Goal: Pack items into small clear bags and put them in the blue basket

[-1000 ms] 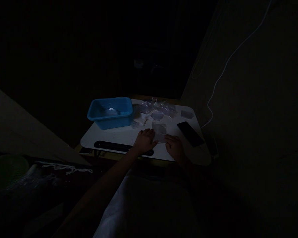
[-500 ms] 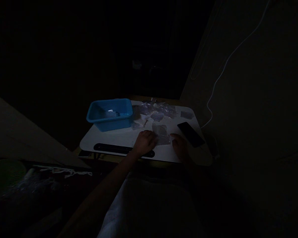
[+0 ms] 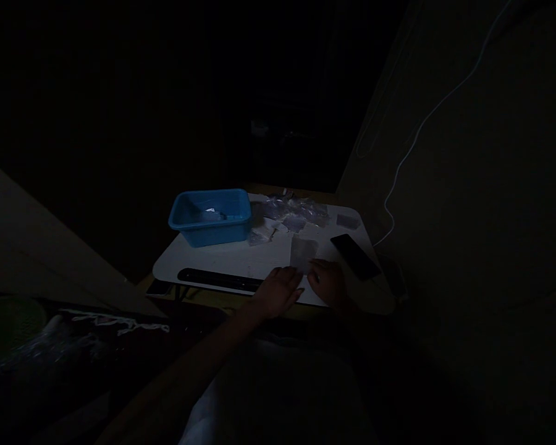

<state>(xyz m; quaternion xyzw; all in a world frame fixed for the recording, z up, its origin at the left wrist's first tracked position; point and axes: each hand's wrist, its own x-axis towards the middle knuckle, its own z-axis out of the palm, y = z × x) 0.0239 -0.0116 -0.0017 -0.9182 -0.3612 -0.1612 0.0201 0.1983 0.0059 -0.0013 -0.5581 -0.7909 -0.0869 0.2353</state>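
Note:
A small clear plastic sheet or bag lies flat on the white table. At its lower left edge my left hand rests with the fingers stretched out and the thumb apart. My right hand is at the sheet's lower right corner, its fingers bent; the dim light hides whether they pinch anything. Behind the sheet is a pile of crumpled clear plastic, with a small whitish packet to its left.
On the table's left stands a blue basin with something pale inside. A dark phone lies right of my hands, and another flat plastic piece behind it. A white cable hangs at the right.
My left hand has moved down and right toward the near table edge, its fingers flatter. My right hand has moved left onto the sheet's corner. The sheet now looks smoother and more compact.

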